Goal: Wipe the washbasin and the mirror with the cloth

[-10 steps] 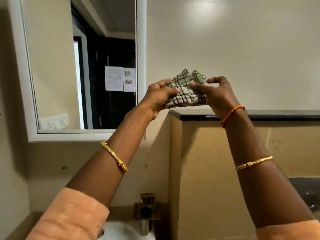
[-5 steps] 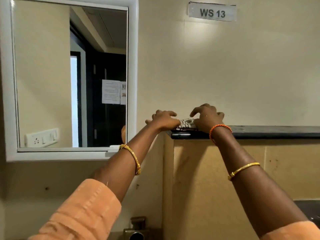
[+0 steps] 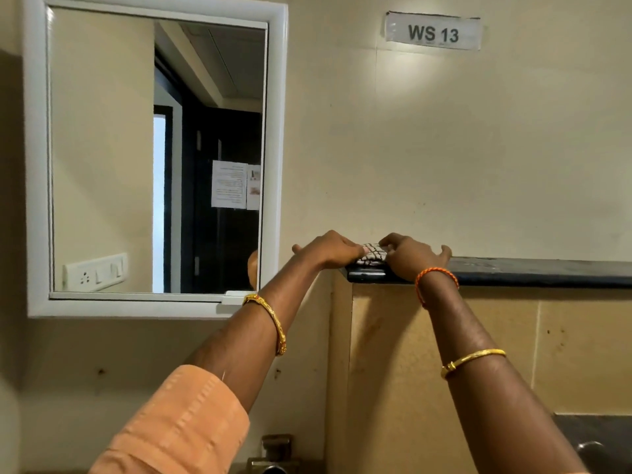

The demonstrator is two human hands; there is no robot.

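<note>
The folded checked cloth lies on the left end of a dark ledge. My left hand rests on the cloth's left side and my right hand covers its right side, so only a small strip of cloth shows between them. The white-framed mirror hangs on the wall to the left, reflecting a dark doorway and a switch plate. The washbasin is out of sight below the frame; only the top of a brass tap shows at the bottom edge.
A "WS 13" label is stuck high on the cream wall. Below the ledge runs a tan tiled partition. A dark metal surface sits at the lower right.
Both hands brought the cloth down from mid-air onto the ledge's left end. The view tilted upward, so the basin dropped out of frame and the label came into view.
</note>
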